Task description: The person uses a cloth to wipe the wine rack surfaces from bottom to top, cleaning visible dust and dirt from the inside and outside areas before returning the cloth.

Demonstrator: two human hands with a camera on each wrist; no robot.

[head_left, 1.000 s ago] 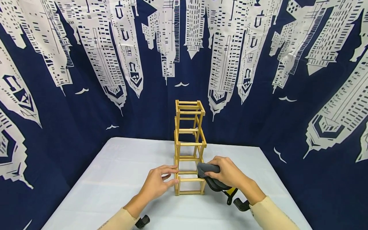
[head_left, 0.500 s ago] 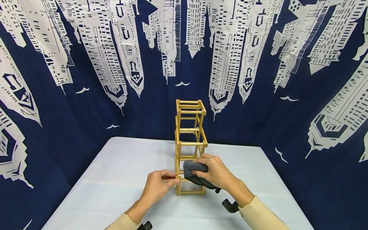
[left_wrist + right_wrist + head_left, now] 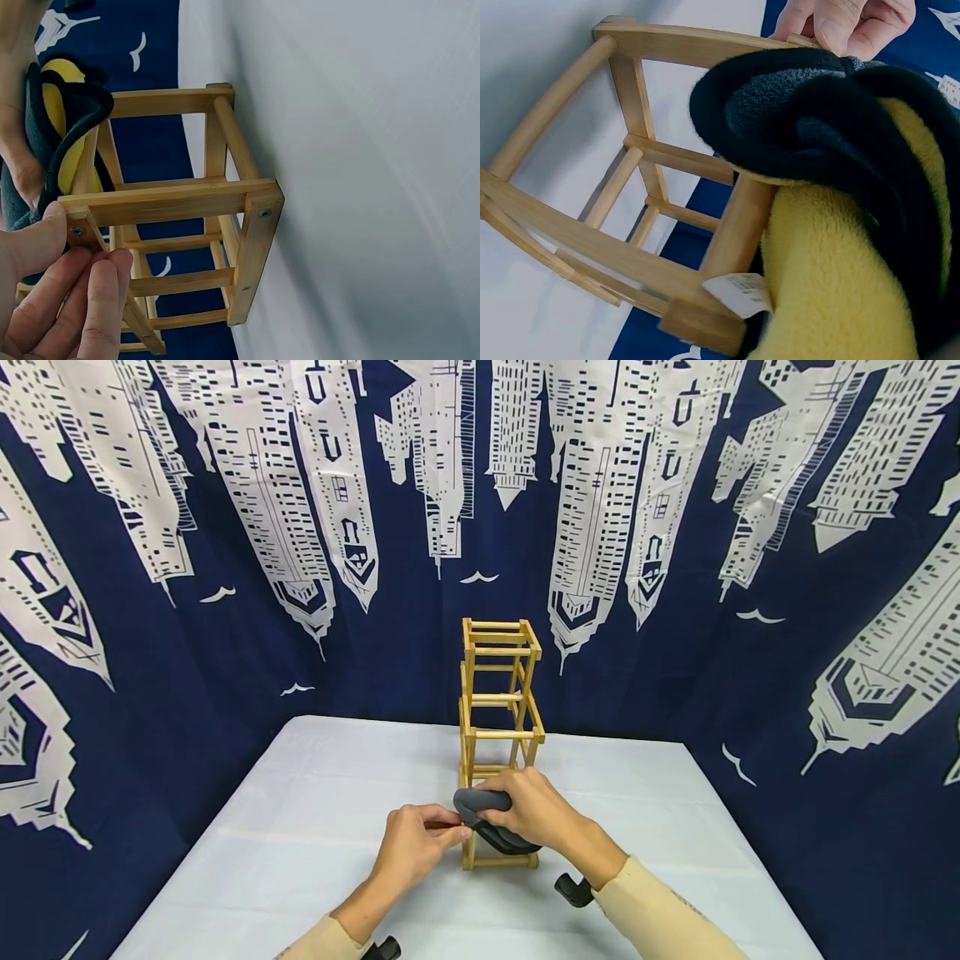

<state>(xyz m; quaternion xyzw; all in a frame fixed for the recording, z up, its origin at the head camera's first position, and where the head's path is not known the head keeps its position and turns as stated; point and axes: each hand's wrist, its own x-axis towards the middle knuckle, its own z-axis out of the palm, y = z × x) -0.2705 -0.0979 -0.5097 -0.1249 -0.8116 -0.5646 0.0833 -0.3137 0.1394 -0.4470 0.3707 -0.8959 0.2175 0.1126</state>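
Note:
A tall, stepped wooden rack (image 3: pixel 504 735) of open rails stands upright on the white table. At a near left corner of its lowest tier, my left hand (image 3: pixel 412 843) pinches the frame between thumb and fingers; the left wrist view shows the thumb (image 3: pixel 45 236) pressed on the corner. My right hand (image 3: pixel 536 810) grips a folded plush cloth (image 3: pixel 480 802), grey on one side and yellow (image 3: pixel 832 255) on the other, with black edging. The cloth lies against the rack's rails next to my left fingertips. A white label (image 3: pixel 741 292) hangs from it. The right fingers are hidden in the right wrist view.
White cloth covers the table (image 3: pixel 315 793), and its far edge runs behind the rack. A dark blue curtain (image 3: pixel 405 668) with white skyline prints hangs behind and at both sides. Black wrist devices (image 3: pixel 576 890) sit by my sleeves.
My right hand has carried the cloth leftward across the rack's front to the left corner. My left hand's fingers have closed from a spread pose onto the frame there. The rack stays in place.

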